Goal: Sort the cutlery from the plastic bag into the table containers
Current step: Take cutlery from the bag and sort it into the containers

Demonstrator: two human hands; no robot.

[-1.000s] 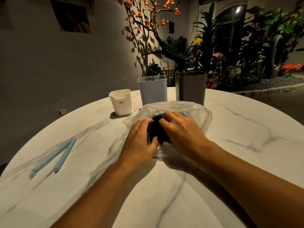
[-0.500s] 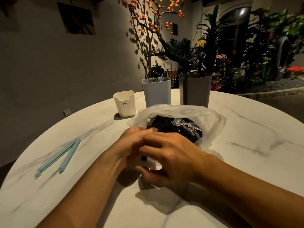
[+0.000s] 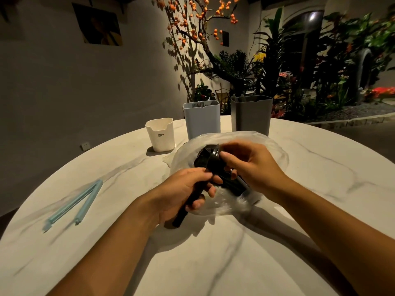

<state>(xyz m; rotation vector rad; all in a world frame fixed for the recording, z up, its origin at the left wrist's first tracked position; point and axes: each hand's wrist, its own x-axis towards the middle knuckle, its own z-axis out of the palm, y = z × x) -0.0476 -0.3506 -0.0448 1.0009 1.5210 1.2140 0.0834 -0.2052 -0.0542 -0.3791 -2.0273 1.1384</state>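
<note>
A: Cutlery (image 3: 193, 195), black, is gripped by the left hand (image 3: 181, 193), whose fingers are curled round the handles. The long axis is seen running from lower left, handle end near the tabletop (image 3: 213, 263), up and rightward to a rounded head over the plastic bag (image 3: 275, 154).

B: And further right?

A: That rounded head is pinched by the thumb and fingers of the right hand (image 3: 254, 167), above the open mouth of the bag, where more black pieces are seen.

B: What else is laid out, left to right?

A: A pale blue clip (image 3: 73, 207) lies flat at the left. Behind the bag stand a white container (image 3: 160, 134), a light blue container (image 3: 202, 119) and a grey container (image 3: 252, 114), all upright.
</note>
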